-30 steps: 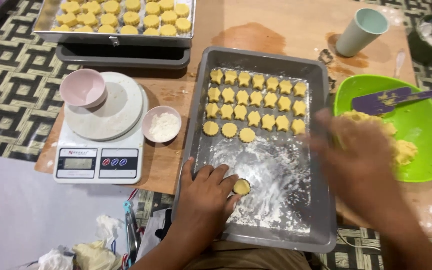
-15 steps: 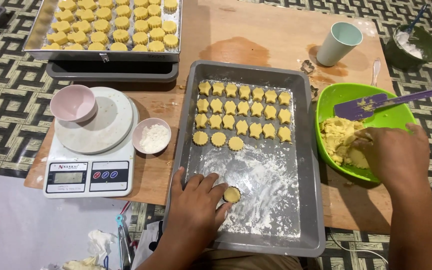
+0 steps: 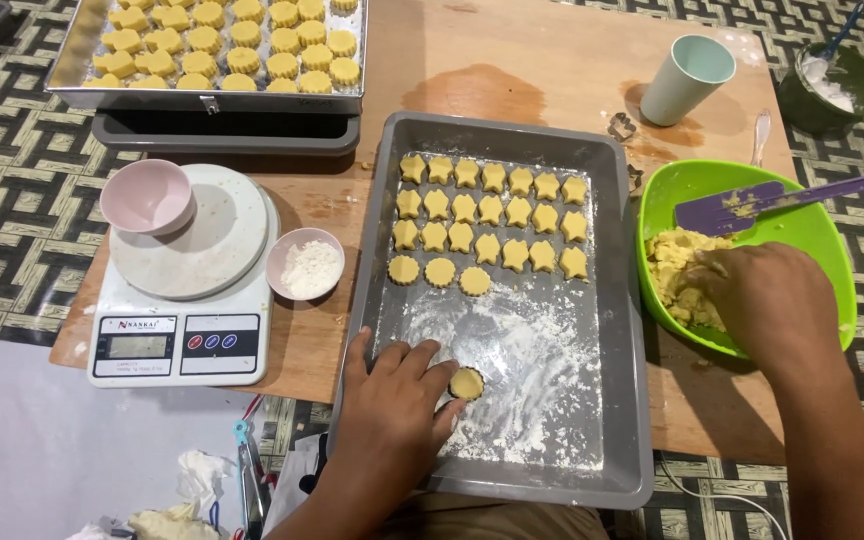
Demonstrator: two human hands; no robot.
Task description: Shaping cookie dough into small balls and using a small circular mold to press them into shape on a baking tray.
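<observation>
A grey baking tray (image 3: 622, 300) lies on the wooden board, dusted with flour in its near half. Several yellow shaped dough pieces (image 3: 492, 215) sit in rows in its far half. My left hand (image 3: 392, 400) rests flat on the floured tray, fingers beside a small round cutter filled with dough (image 3: 466, 383). My right hand (image 3: 767, 300) reaches into the green bowl (image 3: 832, 240) and presses into the yellow dough lump (image 3: 677, 275). A purple spatula (image 3: 782, 195) lies across the bowl.
A white kitchen scale (image 3: 182, 300) with a pink bowl (image 3: 145, 197) stands at the left, a small bowl of flour (image 3: 305, 265) beside it. A filled metal tray (image 3: 212, 45) sits at the back. A pale green cup (image 3: 687, 80), metal cutters (image 3: 622, 126) and a dark bowl (image 3: 832, 85) stand at the back right.
My right hand has moved from above the tray's right edge into the green bowl and onto the dough. My left hand stays by the round cutter.
</observation>
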